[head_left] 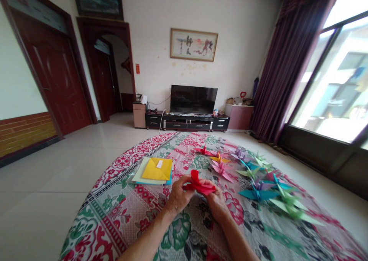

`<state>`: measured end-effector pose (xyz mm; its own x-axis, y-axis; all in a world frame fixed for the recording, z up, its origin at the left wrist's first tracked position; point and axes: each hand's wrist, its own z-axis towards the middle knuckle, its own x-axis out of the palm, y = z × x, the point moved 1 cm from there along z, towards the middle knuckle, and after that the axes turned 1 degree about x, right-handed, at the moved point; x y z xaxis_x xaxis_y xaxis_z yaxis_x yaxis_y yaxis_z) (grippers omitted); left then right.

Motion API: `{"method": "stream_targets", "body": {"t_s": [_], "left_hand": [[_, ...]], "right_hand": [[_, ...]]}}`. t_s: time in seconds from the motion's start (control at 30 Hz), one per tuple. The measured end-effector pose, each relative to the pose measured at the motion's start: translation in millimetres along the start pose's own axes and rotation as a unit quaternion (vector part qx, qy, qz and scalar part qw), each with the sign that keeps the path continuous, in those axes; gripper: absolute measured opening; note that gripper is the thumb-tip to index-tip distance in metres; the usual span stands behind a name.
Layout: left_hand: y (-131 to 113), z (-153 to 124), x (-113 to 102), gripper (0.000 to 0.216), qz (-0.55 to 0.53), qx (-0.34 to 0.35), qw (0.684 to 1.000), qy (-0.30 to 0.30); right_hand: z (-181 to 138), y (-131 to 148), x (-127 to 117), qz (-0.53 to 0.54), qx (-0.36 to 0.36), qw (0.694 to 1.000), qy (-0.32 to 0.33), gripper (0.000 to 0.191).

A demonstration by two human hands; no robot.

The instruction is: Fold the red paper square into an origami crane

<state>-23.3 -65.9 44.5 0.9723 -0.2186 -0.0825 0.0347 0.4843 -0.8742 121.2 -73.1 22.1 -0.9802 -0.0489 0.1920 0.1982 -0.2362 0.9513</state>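
Observation:
A red sheet of origami paper [198, 184], partly folded, is held up between both hands above the table. My left hand [179, 195] pinches its left side with thumb and fingers. Gripping the right side is my right hand [215, 200], its fingers partly behind the paper. To the left lies a stack of square papers [156, 169], yellow on top with pale green and blue beneath. On the right stand several finished paper cranes, among them a blue one [258, 192], a pale green one [291, 207] and a pink one [222, 169].
A flowered tablecloth [120, 215] covers the round table. Small white scrap [159, 164] rests on the paper stack. Beyond the table are a television [194, 99] on a low black cabinet [186, 123], doors at the left, and a purple curtain [290, 61] beside the window.

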Motion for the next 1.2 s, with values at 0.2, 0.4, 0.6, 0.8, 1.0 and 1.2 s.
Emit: {"method": "stream_targets", "body": {"t_s": [0.2,0.4,0.6,0.8,1.0,1.2], "left_hand": [[17,1,-3,0.02,0.034,-0.014,0.997,-0.065],[24,3,-7,0.013,0.04,-0.046,0.994,-0.09],[16,2,-6,0.01,0.08,-0.031,0.994,-0.067],[12,0,-6,0.011,0.118,-0.021,0.991,-0.064],[18,1,-7,0.011,0.192,-0.051,0.977,-0.079],[13,1,-5,0.009,0.195,-0.034,0.978,-0.07]], "right_hand": [[-2,15,6,-0.048,0.004,0.999,-0.015,0.024],[1,5,0,-0.025,0.013,0.999,-0.028,0.032],[2,-1,-3,-0.026,0.013,0.999,-0.033,0.029],[2,1,-2,-0.03,0.024,0.998,-0.042,0.031],[3,2,0,-0.016,0.029,0.998,-0.054,0.032],[1,8,3,-0.043,0.011,0.997,-0.059,0.03]]}}
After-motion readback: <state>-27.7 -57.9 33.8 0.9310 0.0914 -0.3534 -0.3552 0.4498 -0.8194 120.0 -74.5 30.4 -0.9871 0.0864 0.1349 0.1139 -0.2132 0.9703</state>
